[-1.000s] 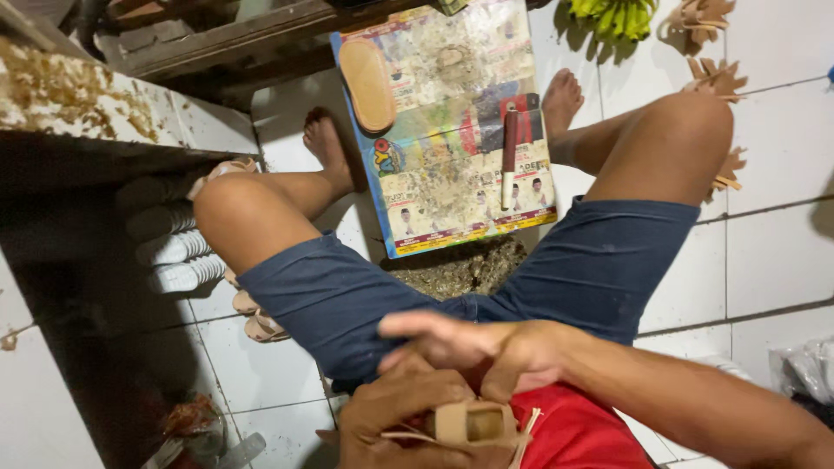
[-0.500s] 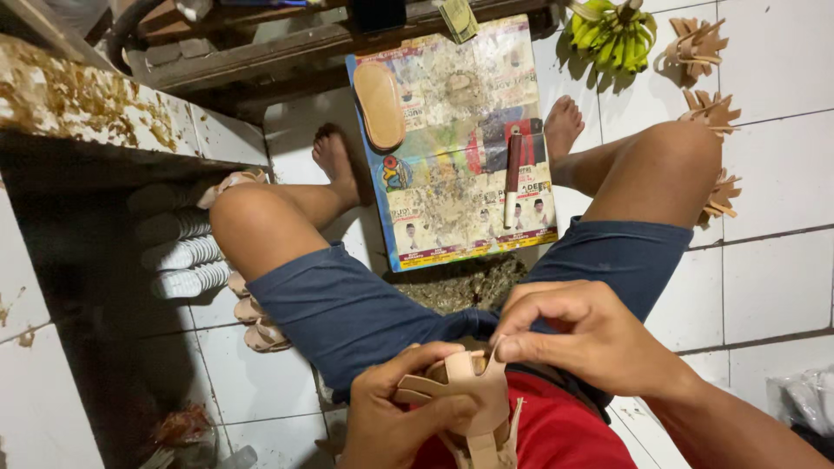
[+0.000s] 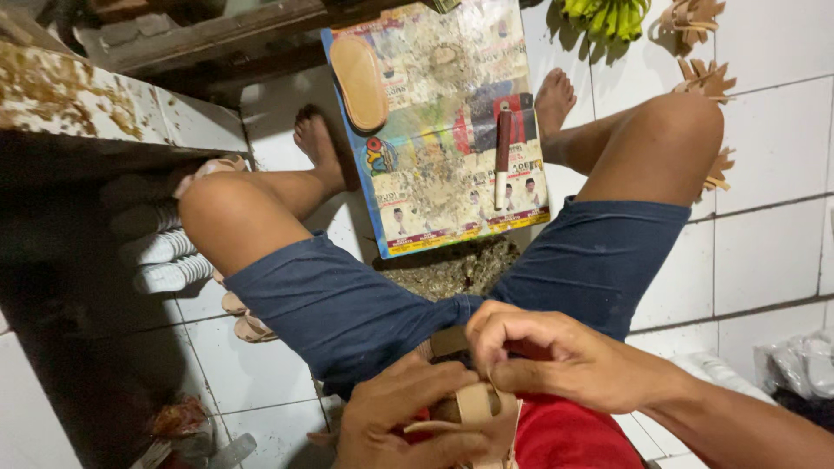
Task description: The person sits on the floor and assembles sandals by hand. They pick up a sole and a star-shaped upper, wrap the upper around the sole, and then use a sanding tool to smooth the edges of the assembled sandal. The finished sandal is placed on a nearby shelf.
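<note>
Now, big to small: white tiled floor fills the frame; colourful printed poster sheet upper centre, shifted down-frame versus earlier. Tan strappy sandal piece rose into lower centre. Right hand pinches its strap; left hand cups it underneath, so hands-on work continues.

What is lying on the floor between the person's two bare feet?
In the head view, a colourful printed sheet lies between the feet, with a tan sole-shaped piece and a slim brown stick-like tool on it.
</note>
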Demonstrator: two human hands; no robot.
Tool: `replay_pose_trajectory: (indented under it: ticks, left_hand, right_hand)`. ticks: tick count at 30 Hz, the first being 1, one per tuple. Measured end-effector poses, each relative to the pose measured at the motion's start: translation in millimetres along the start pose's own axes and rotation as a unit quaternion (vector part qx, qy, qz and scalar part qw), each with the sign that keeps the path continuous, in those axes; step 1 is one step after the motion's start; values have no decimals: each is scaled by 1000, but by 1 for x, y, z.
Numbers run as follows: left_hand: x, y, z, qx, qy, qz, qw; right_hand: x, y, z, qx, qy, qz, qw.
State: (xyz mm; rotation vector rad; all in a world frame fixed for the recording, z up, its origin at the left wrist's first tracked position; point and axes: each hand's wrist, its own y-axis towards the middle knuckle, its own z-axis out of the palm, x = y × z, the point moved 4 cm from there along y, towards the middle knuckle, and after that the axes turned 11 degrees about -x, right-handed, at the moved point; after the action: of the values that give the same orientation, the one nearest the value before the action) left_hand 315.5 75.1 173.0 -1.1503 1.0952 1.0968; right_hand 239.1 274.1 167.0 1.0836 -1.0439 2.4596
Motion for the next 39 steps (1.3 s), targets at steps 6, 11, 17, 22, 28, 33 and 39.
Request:
replay_pose_trajectory:
  ticks: [6, 11, 17, 22, 28, 33, 39]
  left_hand:
    - [16, -3, 45, 240, 159, 111, 951]
    - [16, 13, 22, -15, -89, -131, 987]
    - [22, 12, 25, -75, -163, -269, 946]
    - [20, 2, 12, -63, -162, -179, 968]
    - [37, 8, 10, 41, -282, -220, 933]
    - [53, 25, 43, 254, -581, -358, 685]
    - [33, 45, 28, 171, -463, -301, 816]
  right_hand:
    - [-3, -1, 7, 176, 190, 73, 963]
    - [-11, -21, -23, -172, 116, 32, 978]
    - [-2, -41, -13, -218, -221, -206, 928]
    - [-10, -36, -24, -218, -139, -170, 951]
    - [-17, -35, -20, -138, -75, -239, 958]
    - [-25, -43, -21, -103, -102, -262, 954]
    - [-26, -45, -27, -149, -42, -197, 968]
